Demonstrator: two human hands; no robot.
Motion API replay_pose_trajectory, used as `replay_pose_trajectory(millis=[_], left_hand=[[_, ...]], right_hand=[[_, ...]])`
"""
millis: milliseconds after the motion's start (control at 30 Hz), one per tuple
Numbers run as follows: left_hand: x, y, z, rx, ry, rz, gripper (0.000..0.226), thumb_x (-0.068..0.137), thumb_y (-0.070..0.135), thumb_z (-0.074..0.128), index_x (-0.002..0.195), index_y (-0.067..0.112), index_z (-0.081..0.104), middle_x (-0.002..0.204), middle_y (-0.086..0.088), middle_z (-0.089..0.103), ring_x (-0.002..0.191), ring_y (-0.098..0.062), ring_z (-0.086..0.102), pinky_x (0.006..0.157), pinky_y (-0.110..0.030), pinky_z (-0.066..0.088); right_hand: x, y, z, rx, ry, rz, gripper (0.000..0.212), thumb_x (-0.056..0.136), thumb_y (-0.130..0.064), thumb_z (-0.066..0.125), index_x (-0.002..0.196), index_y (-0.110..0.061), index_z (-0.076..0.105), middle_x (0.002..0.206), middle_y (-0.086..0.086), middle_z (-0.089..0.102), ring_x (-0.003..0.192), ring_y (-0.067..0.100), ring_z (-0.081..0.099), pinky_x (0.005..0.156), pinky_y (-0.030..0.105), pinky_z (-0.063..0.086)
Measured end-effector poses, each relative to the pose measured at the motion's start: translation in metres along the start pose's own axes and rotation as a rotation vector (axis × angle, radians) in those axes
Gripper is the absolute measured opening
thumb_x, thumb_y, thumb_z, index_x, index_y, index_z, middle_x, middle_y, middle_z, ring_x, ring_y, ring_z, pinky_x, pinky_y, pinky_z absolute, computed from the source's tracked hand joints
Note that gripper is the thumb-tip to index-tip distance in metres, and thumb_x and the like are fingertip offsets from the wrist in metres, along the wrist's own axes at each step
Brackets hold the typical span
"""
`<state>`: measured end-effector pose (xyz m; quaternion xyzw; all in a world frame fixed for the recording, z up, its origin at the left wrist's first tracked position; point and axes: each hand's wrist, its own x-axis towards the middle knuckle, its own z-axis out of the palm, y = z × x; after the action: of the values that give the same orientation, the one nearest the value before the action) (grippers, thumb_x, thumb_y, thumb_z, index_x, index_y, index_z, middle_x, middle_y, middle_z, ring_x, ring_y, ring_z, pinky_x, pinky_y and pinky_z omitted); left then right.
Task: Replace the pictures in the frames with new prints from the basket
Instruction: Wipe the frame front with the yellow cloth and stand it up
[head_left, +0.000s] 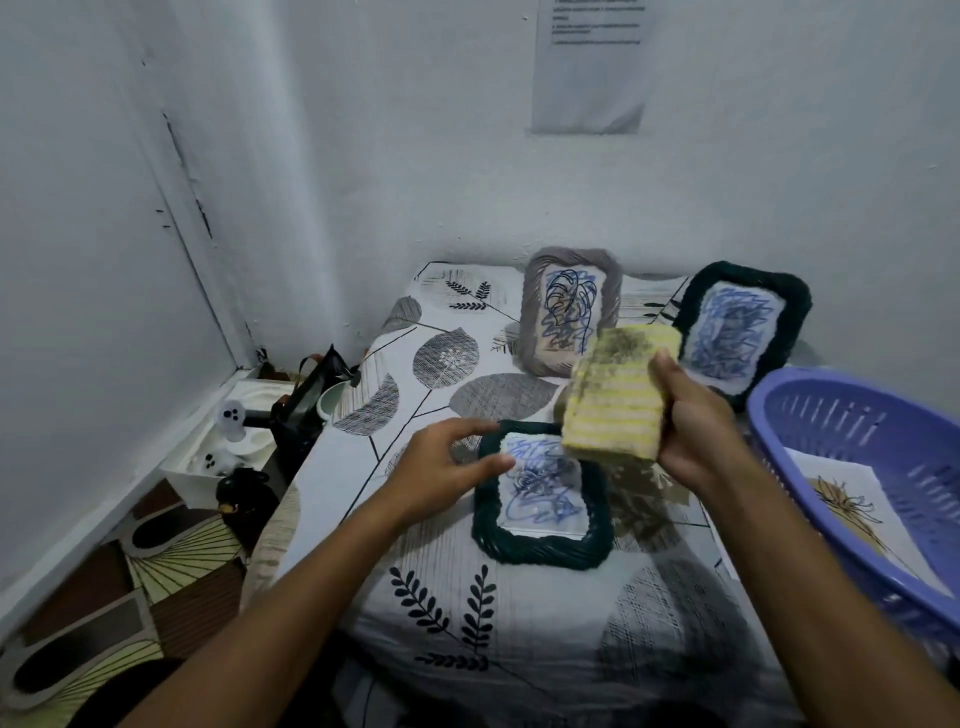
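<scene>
1. Head view: surface (519, 613) w/ leaf-print cloth, set in a wall corner.
2. Right hand (696, 421) grips a yellow striped sponge (608, 395), dirty dark patch on top, held up above the surface; thumb on its right edge, fingers behind.
3. Left hand (447, 462) holds nothing, fingers loosely spread, fingertips at the left edge of the near dark green frame (540, 499).
4. That frame lies flat mid-surface, blue scribble picture inside. The sponge overlaps its upper right corner in view.
5. Grey frame (569, 306) leans upright at the back wall; leaf line drawing over blue scribble.
6. 2nd dark green frame (743, 322) tilted at back right, blue scribble pic, just behind the basket.
7. Purple basket (852, 441) at right edge of the surface; print (841, 509) w/ yellow-brown plant drawing lies inside.
8. Paper sheet (592, 62) taped on the wall, text too small to read.
9. Left of the surface, lower: white tray (208, 457) w/ small items, black bag (306, 405) beside it.
</scene>
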<state>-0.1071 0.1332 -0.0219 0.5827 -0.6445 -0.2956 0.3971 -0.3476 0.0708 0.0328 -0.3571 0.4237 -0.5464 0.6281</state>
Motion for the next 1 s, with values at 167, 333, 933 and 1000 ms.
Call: replay_pose_trajectory(millis=[167,333,933,1000], left_hand=[[-0.007,-0.008,0.013,0.157,-0.072,0.043,0.073,0.071,0.057,0.071,0.131,0.017,0.057,0.131,0.002,0.056,0.116,-0.007,0.050,0.102,-0.029,0.042],[-0.011,-0.019,0.014,0.377,-0.188,-0.036,0.094,0.071,0.066,0.065,0.147,0.020,0.033,0.155,0.002,0.028,0.146,-0.017,0.016,0.119,-0.042,0.014],[-0.009,-0.037,0.014,0.576,-0.285,0.093,0.109,0.067,0.075,0.060,0.152,0.022,0.018,0.161,0.004,0.008,0.147,-0.012,-0.005,0.119,-0.044,-0.009],[-0.008,-0.035,0.014,0.573,-0.287,0.081,0.108,0.067,0.074,0.061,0.152,0.023,0.018,0.161,0.005,0.008,0.147,-0.012,-0.006,0.119,-0.046,-0.009]], right_hand=[[0.001,0.001,-0.010,-0.694,0.128,-0.563,0.040,0.099,-0.038,0.048,0.070,-0.010,0.054,0.059,0.014,0.053,0.049,0.021,0.050,0.045,0.032,0.044],[0.011,0.036,-0.004,-0.986,-0.046,-0.456,0.041,0.099,-0.034,0.048,0.066,-0.011,0.057,0.052,-0.003,0.043,0.046,0.009,0.036,0.042,0.021,0.028],[0.026,0.075,0.015,-1.445,-0.322,-0.202,0.067,0.093,-0.063,0.027,0.146,-0.025,0.038,0.157,0.013,0.024,0.147,0.034,0.009,0.116,0.046,0.017],[0.022,0.074,0.021,-1.511,-0.397,-0.236,0.056,0.101,-0.049,0.028,0.150,-0.024,0.028,0.159,0.004,0.013,0.148,0.030,-0.001,0.118,0.040,0.004]])
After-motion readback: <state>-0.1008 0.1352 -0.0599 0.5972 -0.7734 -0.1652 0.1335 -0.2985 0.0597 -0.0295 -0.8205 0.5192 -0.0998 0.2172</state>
